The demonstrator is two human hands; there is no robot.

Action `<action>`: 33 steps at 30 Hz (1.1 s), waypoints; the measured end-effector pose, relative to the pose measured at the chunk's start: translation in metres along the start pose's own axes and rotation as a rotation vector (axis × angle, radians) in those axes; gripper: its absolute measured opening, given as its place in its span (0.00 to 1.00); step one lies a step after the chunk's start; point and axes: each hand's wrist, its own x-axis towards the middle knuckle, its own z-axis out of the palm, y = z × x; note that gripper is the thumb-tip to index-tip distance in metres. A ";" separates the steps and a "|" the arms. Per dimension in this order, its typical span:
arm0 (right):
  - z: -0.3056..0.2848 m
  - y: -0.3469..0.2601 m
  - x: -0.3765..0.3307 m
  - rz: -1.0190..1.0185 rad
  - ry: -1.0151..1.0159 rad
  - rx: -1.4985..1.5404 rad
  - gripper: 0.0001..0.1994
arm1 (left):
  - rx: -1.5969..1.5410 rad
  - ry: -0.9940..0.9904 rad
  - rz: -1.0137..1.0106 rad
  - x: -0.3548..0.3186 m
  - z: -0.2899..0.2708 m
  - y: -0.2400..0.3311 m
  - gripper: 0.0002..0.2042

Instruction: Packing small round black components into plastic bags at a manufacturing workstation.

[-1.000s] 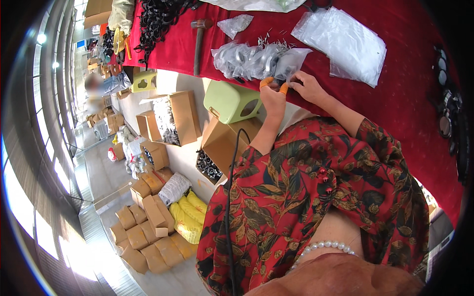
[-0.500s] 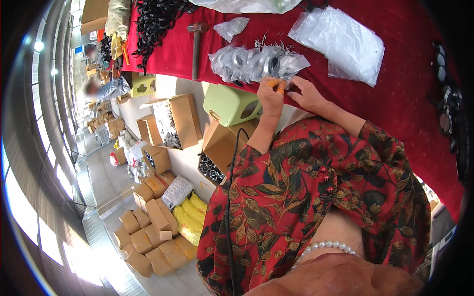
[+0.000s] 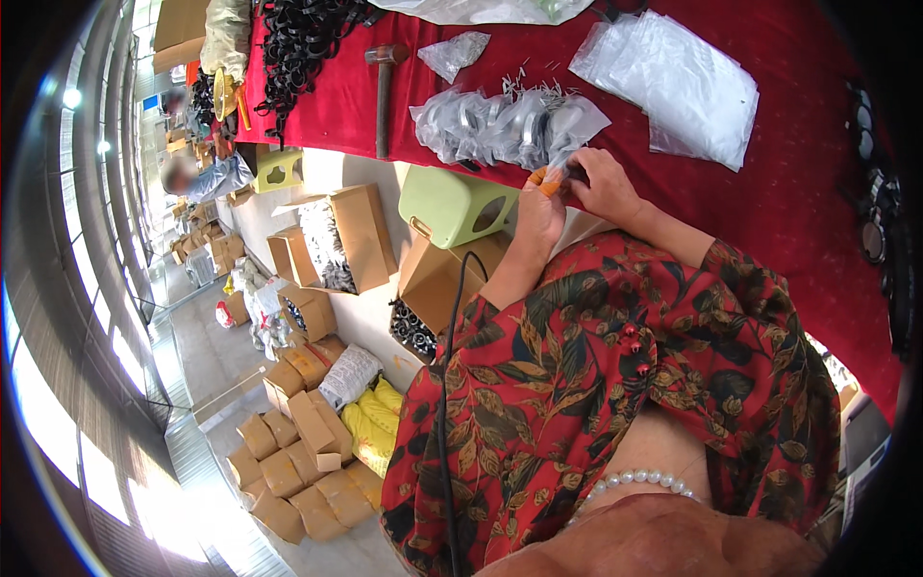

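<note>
Both hands, left hand (image 3: 538, 207) and right hand (image 3: 604, 183), pinch a small, half-hidden orange piece (image 3: 546, 179) with closed fingers.

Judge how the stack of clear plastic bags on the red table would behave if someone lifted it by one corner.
The stack of clear plastic bags looks thin and filmy, so it would probably flop. Glossy sheets lying loosely stacked may slide apart. It likely weighs little for its spread.

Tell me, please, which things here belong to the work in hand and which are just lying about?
In use: left hand and right hand pinching a small orange piece, beside the filled clear bags.

Lying about: hammer, empty bag stack, green stool, cardboard boxes.
</note>
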 end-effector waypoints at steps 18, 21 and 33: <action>0.009 -0.006 0.013 -0.095 -0.186 -0.214 0.13 | 0.658 0.514 0.261 -0.030 -0.008 0.019 0.13; 0.008 0.002 0.004 -0.046 -0.177 -0.207 0.12 | 1.194 -0.026 0.795 -0.026 0.015 0.040 0.18; -0.120 0.021 -0.047 0.107 0.429 -0.125 0.11 | 0.935 0.043 0.276 0.036 0.015 0.023 0.22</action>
